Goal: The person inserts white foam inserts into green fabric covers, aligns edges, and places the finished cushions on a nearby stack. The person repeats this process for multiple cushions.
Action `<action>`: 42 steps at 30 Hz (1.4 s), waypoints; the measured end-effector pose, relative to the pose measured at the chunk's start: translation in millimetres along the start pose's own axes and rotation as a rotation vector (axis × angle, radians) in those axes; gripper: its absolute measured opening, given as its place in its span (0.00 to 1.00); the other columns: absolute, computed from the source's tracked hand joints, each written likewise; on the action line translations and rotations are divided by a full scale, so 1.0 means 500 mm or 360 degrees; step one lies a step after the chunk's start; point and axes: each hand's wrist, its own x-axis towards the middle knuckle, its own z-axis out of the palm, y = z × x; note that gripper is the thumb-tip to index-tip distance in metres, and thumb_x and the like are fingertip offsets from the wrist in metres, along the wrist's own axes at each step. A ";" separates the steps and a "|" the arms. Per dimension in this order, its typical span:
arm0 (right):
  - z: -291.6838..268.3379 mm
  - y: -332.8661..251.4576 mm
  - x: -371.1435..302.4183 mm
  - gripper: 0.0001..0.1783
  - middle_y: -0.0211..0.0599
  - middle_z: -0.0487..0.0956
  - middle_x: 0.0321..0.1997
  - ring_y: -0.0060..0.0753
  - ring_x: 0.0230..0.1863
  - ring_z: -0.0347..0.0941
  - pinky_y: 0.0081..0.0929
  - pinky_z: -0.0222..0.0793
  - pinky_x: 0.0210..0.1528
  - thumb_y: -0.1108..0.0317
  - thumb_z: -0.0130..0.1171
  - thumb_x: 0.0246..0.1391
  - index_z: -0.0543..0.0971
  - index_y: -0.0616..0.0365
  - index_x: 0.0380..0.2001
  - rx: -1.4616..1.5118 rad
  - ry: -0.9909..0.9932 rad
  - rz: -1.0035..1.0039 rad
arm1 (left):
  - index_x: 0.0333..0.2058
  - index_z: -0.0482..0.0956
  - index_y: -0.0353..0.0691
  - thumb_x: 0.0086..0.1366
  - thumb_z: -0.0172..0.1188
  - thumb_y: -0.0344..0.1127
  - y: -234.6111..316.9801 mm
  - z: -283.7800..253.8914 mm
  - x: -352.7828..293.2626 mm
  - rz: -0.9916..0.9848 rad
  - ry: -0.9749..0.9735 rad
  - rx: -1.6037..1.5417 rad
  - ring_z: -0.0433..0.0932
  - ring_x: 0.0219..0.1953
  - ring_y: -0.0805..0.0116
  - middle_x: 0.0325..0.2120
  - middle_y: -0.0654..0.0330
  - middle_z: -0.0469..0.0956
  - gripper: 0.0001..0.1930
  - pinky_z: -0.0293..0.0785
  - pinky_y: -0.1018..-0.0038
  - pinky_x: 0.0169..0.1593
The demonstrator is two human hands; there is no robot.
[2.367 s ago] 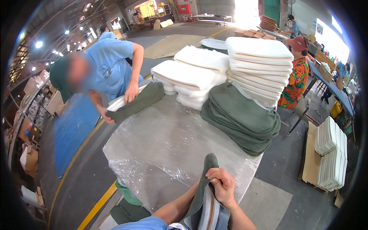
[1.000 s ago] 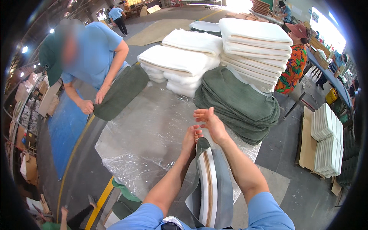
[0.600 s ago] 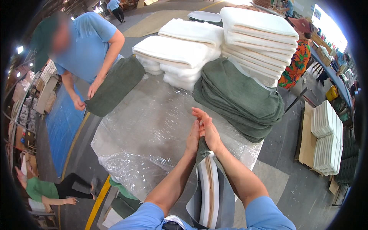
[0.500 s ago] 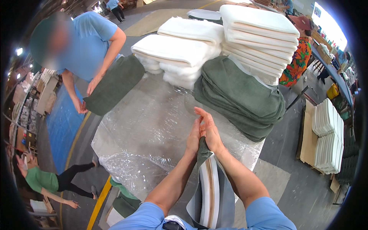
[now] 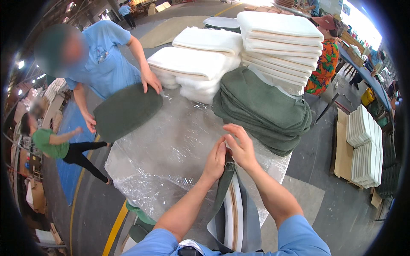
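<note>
In front of me stands a cushion cover (image 5: 225, 181) of dark green cloth with grey backing, its near part up against my body. Between its sides shows a white foam pad (image 5: 234, 213) with a brown strip along its edge. At the far end of the cover, my left hand (image 5: 215, 160) is closed on the cloth, its fingertips partly hidden. My right hand (image 5: 241, 147) is beside that end, fingers stretched and apart, its palm facing the left hand. Beyond it lies a stack of dark green covers (image 5: 265, 102).
Clear plastic film covers the table (image 5: 171, 132). White padded pieces (image 5: 188, 59) and a tall white stack (image 5: 279, 38) stand at the back. At left, a co-worker's hands (image 5: 149, 81) hold a green cushion (image 5: 128, 112). A pallet of white pads (image 5: 363, 145) is at right.
My hands have shifted slightly nearer, and the right one has opened away from the left. The co-worker's cushion has turned flatter, with one hand now at its far corner.
</note>
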 end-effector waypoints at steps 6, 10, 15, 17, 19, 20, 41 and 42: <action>-0.091 -0.102 -0.107 0.24 0.31 0.79 0.52 0.28 0.47 0.75 0.30 0.72 0.54 0.76 0.64 0.56 0.81 0.55 0.57 0.0241 -0.0593 0.0264 | 0.73 0.66 0.41 0.80 0.34 0.69 0.004 0.004 -0.011 -0.0154 0.0092 -0.0009 0.73 0.39 0.76 0.37 0.64 0.76 0.41 0.71 0.76 0.49; -0.107 -0.146 -0.104 0.28 0.31 0.79 0.51 0.28 0.46 0.74 0.32 0.73 0.52 0.77 0.64 0.50 0.80 0.54 0.57 -0.0031 -0.0696 0.0231 | 0.77 0.59 0.44 0.74 0.27 0.78 0.027 0.012 0.000 -0.0282 -0.0085 -0.0123 0.73 0.40 0.74 0.36 0.65 0.74 0.49 0.71 0.76 0.49; -0.098 -0.198 -0.054 0.23 0.38 0.80 0.52 0.37 0.44 0.78 0.34 0.77 0.50 0.77 0.64 0.49 0.84 0.56 0.51 -0.0415 -0.0881 0.0204 | 0.80 0.51 0.48 0.70 0.23 0.82 0.036 -0.004 0.007 -0.0441 -0.0282 -0.0417 0.74 0.47 0.72 0.41 0.64 0.75 0.53 0.69 0.74 0.58; -0.102 -0.177 -0.051 0.20 0.38 0.81 0.53 0.42 0.46 0.81 0.36 0.78 0.52 0.77 0.64 0.49 0.85 0.57 0.47 -0.0544 -0.0855 -0.0028 | 0.80 0.51 0.48 0.70 0.22 0.82 0.041 0.012 0.011 -0.0526 -0.0330 -0.0634 0.74 0.48 0.71 0.43 0.63 0.76 0.53 0.67 0.73 0.61; -0.103 -0.161 -0.049 0.16 0.38 0.83 0.52 0.44 0.49 0.82 0.38 0.79 0.53 0.77 0.64 0.50 0.86 0.57 0.44 -0.0595 -0.0845 -0.0158 | 0.79 0.52 0.49 0.70 0.22 0.82 0.041 0.015 0.013 -0.0525 -0.0362 -0.0634 0.75 0.51 0.70 0.46 0.62 0.78 0.53 0.66 0.72 0.64; -0.102 -0.156 -0.050 0.14 0.37 0.84 0.51 0.45 0.49 0.83 0.39 0.79 0.53 0.77 0.65 0.51 0.87 0.57 0.43 -0.0584 -0.0850 -0.0171 | 0.79 0.52 0.49 0.69 0.22 0.82 0.038 0.013 0.014 -0.0525 -0.0371 -0.0634 0.75 0.53 0.70 0.48 0.61 0.78 0.53 0.66 0.72 0.65; -0.026 -0.079 -0.209 0.03 0.39 0.86 0.32 0.40 0.35 0.83 0.35 0.77 0.42 0.74 0.64 0.61 0.84 0.62 0.36 -0.0116 -0.0069 0.0055 | 0.73 0.69 0.61 0.70 0.21 0.83 0.158 0.105 0.066 -0.0263 -0.1355 0.0690 0.78 0.60 0.52 0.58 0.50 0.80 0.49 0.68 0.63 0.65; -0.021 -0.070 -0.217 0.04 0.39 0.86 0.32 0.40 0.35 0.83 0.35 0.76 0.41 0.73 0.64 0.62 0.84 0.62 0.36 -0.0079 -0.0092 0.0060 | 0.73 0.69 0.62 0.70 0.20 0.83 0.154 0.099 0.061 -0.0240 -0.1348 0.0756 0.78 0.59 0.51 0.58 0.50 0.80 0.49 0.68 0.63 0.65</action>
